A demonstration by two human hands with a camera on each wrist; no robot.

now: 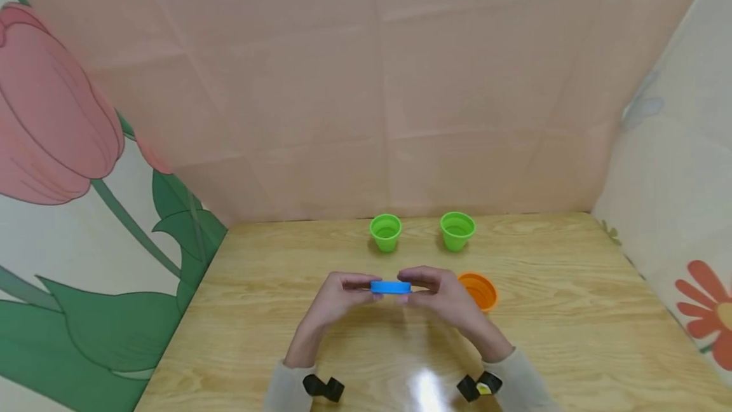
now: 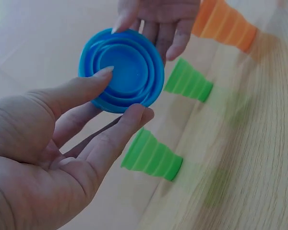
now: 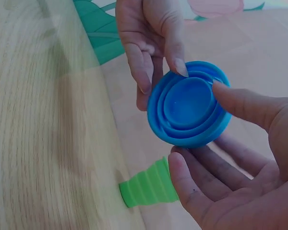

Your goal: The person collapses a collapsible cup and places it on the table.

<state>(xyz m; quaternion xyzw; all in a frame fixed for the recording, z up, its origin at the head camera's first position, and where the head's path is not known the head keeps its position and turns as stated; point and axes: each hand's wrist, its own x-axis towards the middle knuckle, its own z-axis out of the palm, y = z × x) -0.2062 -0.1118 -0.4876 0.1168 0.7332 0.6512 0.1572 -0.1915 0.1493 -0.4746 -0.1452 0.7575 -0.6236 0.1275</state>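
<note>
Between both hands, raised over the table, is a blue collapsible cup [image 1: 391,287] folded flat, its nested rings facing the wrist cameras [image 2: 125,69]. My left hand [image 1: 341,298] pinches its left edge, the thumb against the inner rings and the fingers behind the rim. On the opposite edge my right hand [image 1: 443,295] pinches it the same way, thumb on the ringed side [image 3: 189,103]. An orange collapsible cup [image 1: 479,292] stands just beyond the right hand, partly hidden by it in the head view.
Two green collapsible cups, one at left [image 1: 386,233] and one at right [image 1: 457,231], stand extended near the back of the wooden table [image 1: 274,272]. A pink-beige sheet [image 1: 377,94] hangs behind. Printed flower panels [image 1: 57,113] flank both sides.
</note>
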